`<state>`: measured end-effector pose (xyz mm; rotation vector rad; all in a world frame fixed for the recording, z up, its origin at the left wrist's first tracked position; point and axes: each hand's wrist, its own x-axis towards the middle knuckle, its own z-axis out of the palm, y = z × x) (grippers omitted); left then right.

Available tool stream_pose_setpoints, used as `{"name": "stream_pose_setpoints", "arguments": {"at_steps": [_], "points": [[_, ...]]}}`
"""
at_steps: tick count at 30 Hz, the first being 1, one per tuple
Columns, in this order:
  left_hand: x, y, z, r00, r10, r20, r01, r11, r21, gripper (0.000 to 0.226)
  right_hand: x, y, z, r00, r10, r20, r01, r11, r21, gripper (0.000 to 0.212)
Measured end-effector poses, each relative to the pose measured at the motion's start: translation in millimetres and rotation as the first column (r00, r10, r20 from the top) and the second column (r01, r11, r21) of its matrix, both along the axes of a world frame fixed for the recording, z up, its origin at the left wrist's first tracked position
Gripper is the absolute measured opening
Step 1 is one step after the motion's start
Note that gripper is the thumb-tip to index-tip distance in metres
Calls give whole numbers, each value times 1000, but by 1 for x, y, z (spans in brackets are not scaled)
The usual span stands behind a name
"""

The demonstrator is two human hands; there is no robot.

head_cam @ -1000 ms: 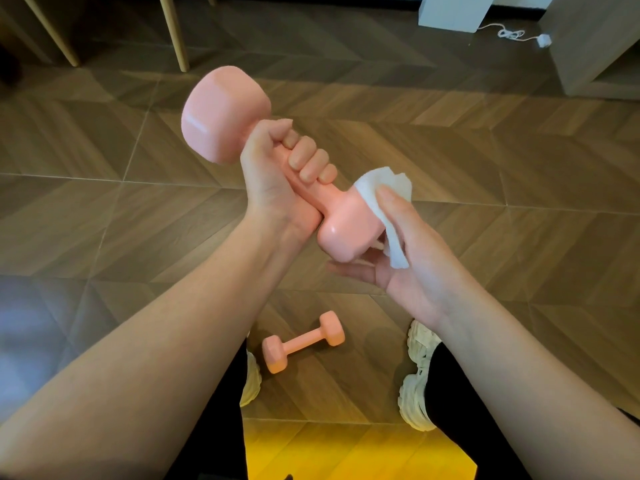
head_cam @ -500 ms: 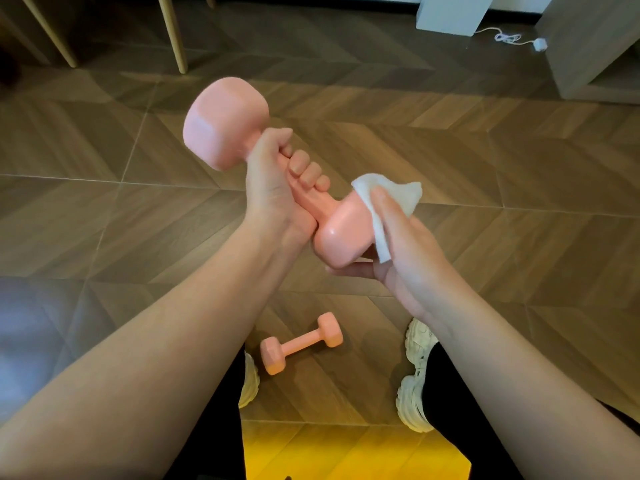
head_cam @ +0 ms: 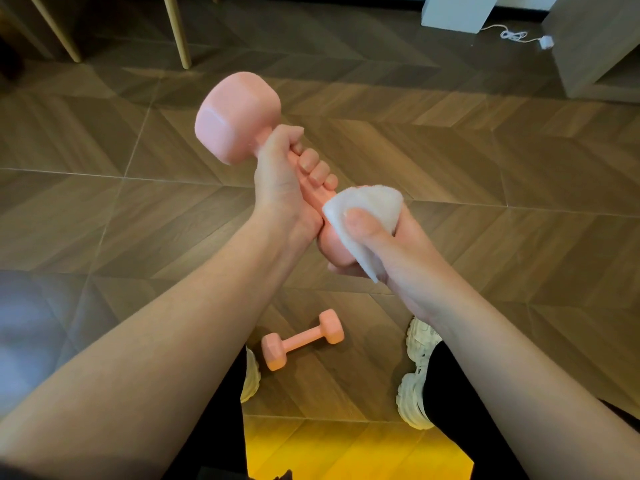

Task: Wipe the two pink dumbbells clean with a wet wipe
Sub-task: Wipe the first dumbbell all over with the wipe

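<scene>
Currently: left hand (head_cam: 280, 181) wrapped tight round the handle of the held dumbbell (head_cam: 239, 116), which is pink, tilted in the air, far head up-left. On its near head, right hand (head_cam: 388, 251) is curled over, thumb pressing the wet wipe (head_cam: 367, 206) onto it. The floor dumbbell (head_cam: 301, 339), also pink, lies between two white chunky shoes (head_cam: 415, 375). Count: 2 dumbbells, 1 wipe. The floor (head_cam: 485, 202) is brown wood-look chevron tile. Far edge: pale wooden furniture legs (head_cam: 176, 32), white cable (head_cam: 512, 34), grey cabinet (head_cam: 588, 46).
</scene>
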<state>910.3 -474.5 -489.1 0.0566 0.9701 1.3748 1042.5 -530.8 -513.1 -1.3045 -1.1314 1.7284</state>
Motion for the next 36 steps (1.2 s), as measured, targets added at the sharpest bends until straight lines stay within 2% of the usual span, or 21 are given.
{"name": "stream_pose_setpoints", "arguments": {"at_steps": [4, 6, 8, 12, 15, 20, 23, 28, 30, 34, 36], "points": [[-7, 5, -3, 999, 25, 24, -24, 999, -22, 33, 10, 3, 1, 987, 138, -79, -138, 990, 9, 54], [-10, 6, -4, 998, 35, 56, -33, 999, -29, 32, 14, 3, -1, 981, 170, -90, -171, 985, 5, 72], [-12, 6, -5, 996, 40, 74, -37, 999, -34, 32, 12, 2, -4, 984, 175, -27, -174, 984, 48, 85], [-10, 6, -5, 998, 36, 55, -34, 999, -32, 32, 1, -2, -7, 998, 59, 29, -62, 993, 101, 71], [-5, 4, -2, 999, 27, 38, -26, 999, -24, 31, -8, -2, -6, 998, -45, 44, 42, 996, 83, 69], [3, 1, 0, 1000, -7, 27, 7, 1000, 11, 34, -12, 1, -1, 984, -178, 14, 178, 981, -76, 63], [2, 2, 1, 1000, -16, -5, 17, 999, 33, 33, -7, 2, 6, 969, -227, -98, 207, 961, -185, 37], [-7, 1, 0, 999, -27, 45, 24, 997, 73, 35, 9, 1, 13, 962, -59, -267, 11, 984, -180, 40], [-9, 1, 0, 996, -59, 61, 53, 993, 106, 35, 10, 2, 12, 954, -49, -296, -11, 980, -197, 39], [-7, 1, 4, 992, -111, 56, 101, 982, 158, 34, 4, 4, 13, 947, -33, -321, -70, 950, -305, 67], [-5, 2, 5, 995, -92, 36, 87, 988, 128, 34, 2, 5, 13, 944, -39, -328, -64, 953, -297, 63]]}}
